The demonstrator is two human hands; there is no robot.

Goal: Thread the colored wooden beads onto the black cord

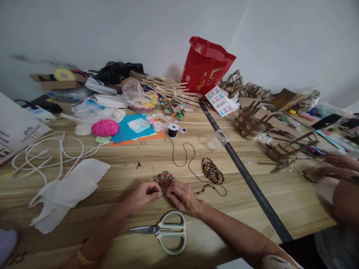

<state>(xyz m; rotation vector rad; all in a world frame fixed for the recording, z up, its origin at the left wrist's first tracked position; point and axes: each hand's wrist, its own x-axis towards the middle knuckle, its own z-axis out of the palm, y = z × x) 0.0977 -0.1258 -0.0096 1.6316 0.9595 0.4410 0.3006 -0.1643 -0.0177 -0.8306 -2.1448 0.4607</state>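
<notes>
My left hand (146,195) is closed in a pinch just below a pile of loose multicoloured beads (163,178). A thin pale thread (159,211) hangs from about its fingertips, too fine to follow fully. Close beside it, my right hand (182,196) has its fingers bent together at the lower edge of the pile; what they hold is hidden. Right of this hand, a short strand of beads (204,188) lies on black cord (185,163), near a coiled bead string (212,170). Scissors with pale handles (171,231) rest on the table below my hands.
Behind the beads stand a spool of black cord (173,130) and a clear plastic cup (220,139). Pink yarn (105,128), white cable (63,153) and white cloth (70,190) lie left. Small woven baskets (249,123) and another person's hand (340,164) are at right.
</notes>
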